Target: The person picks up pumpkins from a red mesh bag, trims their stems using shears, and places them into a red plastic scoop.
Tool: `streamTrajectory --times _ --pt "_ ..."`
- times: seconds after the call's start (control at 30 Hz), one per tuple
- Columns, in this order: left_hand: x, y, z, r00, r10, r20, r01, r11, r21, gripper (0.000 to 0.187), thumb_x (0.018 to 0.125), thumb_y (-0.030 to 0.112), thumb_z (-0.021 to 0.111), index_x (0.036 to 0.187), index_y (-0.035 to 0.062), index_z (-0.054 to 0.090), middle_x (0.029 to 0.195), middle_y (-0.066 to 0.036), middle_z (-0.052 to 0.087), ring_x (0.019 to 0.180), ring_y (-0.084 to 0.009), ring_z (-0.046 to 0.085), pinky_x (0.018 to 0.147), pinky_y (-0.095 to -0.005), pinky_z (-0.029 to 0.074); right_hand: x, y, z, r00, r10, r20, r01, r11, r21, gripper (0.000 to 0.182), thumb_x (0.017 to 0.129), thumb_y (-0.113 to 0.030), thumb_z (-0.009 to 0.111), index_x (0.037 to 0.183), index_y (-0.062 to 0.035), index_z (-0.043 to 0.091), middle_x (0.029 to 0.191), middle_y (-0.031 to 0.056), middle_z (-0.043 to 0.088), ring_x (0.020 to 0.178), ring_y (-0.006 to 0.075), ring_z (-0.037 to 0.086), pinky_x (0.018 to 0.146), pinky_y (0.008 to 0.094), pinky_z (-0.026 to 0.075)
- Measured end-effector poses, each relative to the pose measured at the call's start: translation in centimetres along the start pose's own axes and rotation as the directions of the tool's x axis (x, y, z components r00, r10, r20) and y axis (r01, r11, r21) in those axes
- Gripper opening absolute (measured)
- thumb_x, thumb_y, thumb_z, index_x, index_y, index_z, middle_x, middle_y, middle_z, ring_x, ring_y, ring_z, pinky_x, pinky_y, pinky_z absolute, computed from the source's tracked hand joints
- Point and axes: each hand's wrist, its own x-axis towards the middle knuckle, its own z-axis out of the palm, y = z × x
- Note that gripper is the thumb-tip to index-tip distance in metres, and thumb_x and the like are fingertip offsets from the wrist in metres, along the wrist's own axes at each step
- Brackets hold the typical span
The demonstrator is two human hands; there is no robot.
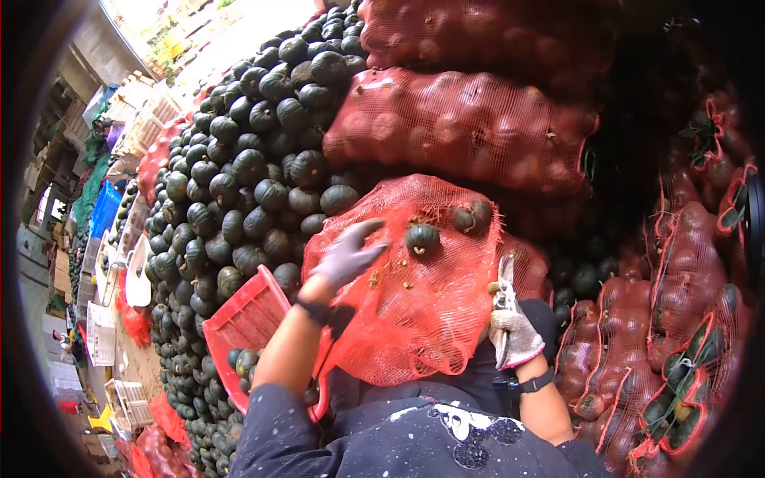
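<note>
A red mesh bag (406, 319) is spread over my lap, with a small dark green pumpkin (422, 240) lying in the middle of it. Two more green pumpkins (472, 217) show near the bag's far right edge, along with dry stem bits. My left hand (351, 255), in a grey glove, is over the bag's left side with fingers apart and nothing in them. On the right, my gloved right hand (514, 333) is closed round a pair of metal shears (506, 279), blades pointing away from me.
A tall heap of green pumpkins (247, 167) rises on the left. By my left arm a red plastic crate (251, 307) leans, a few pumpkins in it. Full mesh sacks (462, 123) are stacked ahead, and more filled sacks (689, 271) stand to the right.
</note>
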Motion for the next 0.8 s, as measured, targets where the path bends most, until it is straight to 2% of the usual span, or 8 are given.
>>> streamTrajectory --times 0.13,0.27,0.37,0.43,0.53,0.6,0.7,0.8 --pt "8.7 -5.1 10.5 0.986 0.015 0.168 -0.100 0.857 0.506 0.095 0.073 0.039 0.085 0.151 0.0120 0.040 0.148 -0.023 0.047 0.137 -0.0389 0.047 0.114 -0.0421 0.040 0.6 0.3 -0.6 1.000 -0.011 -0.009 0.011 0.999 0.047 0.059 0.081 0.009 0.055 0.136 -0.0090 0.047 0.090 -0.0014 0.055 0.067 0.0075 0.056 0.061 0.0179 0.048" --pt "8.2 -5.0 12.7 0.976 -0.193 -0.099 0.210 0.958 0.194 0.093 0.066 0.036 0.090 0.147 0.0243 0.045 0.140 -0.018 0.050 0.123 -0.0349 0.057 0.104 -0.0430 0.049 1.9 1.7 -1.7 0.993 -0.114 -0.004 0.111 0.975 -0.194 0.058 0.075 0.008 0.059 0.129 -0.0113 0.049 0.093 0.0041 0.059 0.084 0.0193 0.063 0.080 0.0353 0.054" --pt "5.1 -7.4 13.5 0.957 -0.288 -0.034 0.179 0.680 -0.711 0.079 0.077 0.032 0.084 0.143 0.0248 0.043 0.131 -0.012 0.053 0.114 -0.0288 0.062 0.095 -0.0433 0.055 1.8 2.3 -0.7 0.979 -0.170 -0.111 0.123 0.933 -0.338 0.055 0.078 0.003 0.064 0.129 -0.0127 0.050 0.093 0.0020 0.057 0.080 0.0161 0.060 0.077 0.0346 0.053" --pt "-0.3 -3.3 11.9 0.929 -0.359 0.091 0.188 0.245 -0.951 0.068 0.087 0.021 0.076 0.142 0.0269 0.036 0.133 -0.012 0.053 0.115 -0.0299 0.062 0.090 -0.0485 0.058 2.4 3.3 -0.6 0.948 -0.289 -0.136 0.110 0.696 -0.709 0.053 0.080 -0.001 0.065 0.129 -0.0131 0.050 0.094 0.0033 0.057 0.080 0.0159 0.060 0.078 0.0342 0.054" --pt "-4.4 -4.0 10.3 0.952 -0.280 0.128 0.185 0.188 -0.965 0.069 0.087 0.019 0.074 0.143 0.0272 0.034 0.135 -0.012 0.052 0.118 -0.0297 0.060 0.090 -0.0478 0.058 3.0 3.7 1.9 0.891 -0.451 0.044 0.079 0.061 -0.995 0.051 0.081 -0.014 0.065 0.129 -0.0111 0.050 0.097 0.0106 0.061 0.085 0.0253 0.064 0.083 0.0397 0.055" --pt "-6.3 -2.7 9.9 0.944 -0.311 0.105 0.206 0.311 -0.928 0.072 0.085 0.017 0.074 0.145 0.0230 0.034 0.131 -0.009 0.053 0.115 -0.0247 0.060 0.089 -0.0422 0.058 3.6 4.5 4.5 0.813 -0.507 0.285 0.109 -0.348 -0.931 0.052 0.079 -0.016 0.064 0.128 -0.0078 0.050 0.097 0.0125 0.061 0.090 0.0303 0.065 0.086 0.0431 0.054" --pt "-8.3 -1.5 9.6 0.988 -0.155 -0.020 0.079 0.610 -0.789 0.072 0.085 0.015 0.073 0.147 0.0140 0.037 0.124 -0.007 0.056 0.106 -0.0184 0.061 0.086 -0.0328 0.058 4.6 5.6 6.3 0.899 -0.327 0.293 0.072 -0.549 -0.833 0.037 0.087 -0.024 0.062 0.122 -0.0129 0.057 0.096 0.0167 0.065 0.092 0.0368 0.066 0.081 0.0489 0.053" --pt "-9.4 -1.3 7.2 0.915 -0.399 -0.061 0.188 0.555 -0.811 0.072 0.086 0.013 0.073 0.148 0.0145 0.037 0.125 -0.007 0.056 0.103 -0.0183 0.062 0.088 -0.0329 0.057 0.7 2.7 10.0 0.962 0.006 0.272 0.189 -0.734 -0.652 0.026 0.094 -0.032 0.060 0.115 -0.0186 0.061 0.093 0.0144 0.069 0.083 0.0340 0.069 0.073 0.0476 0.054"
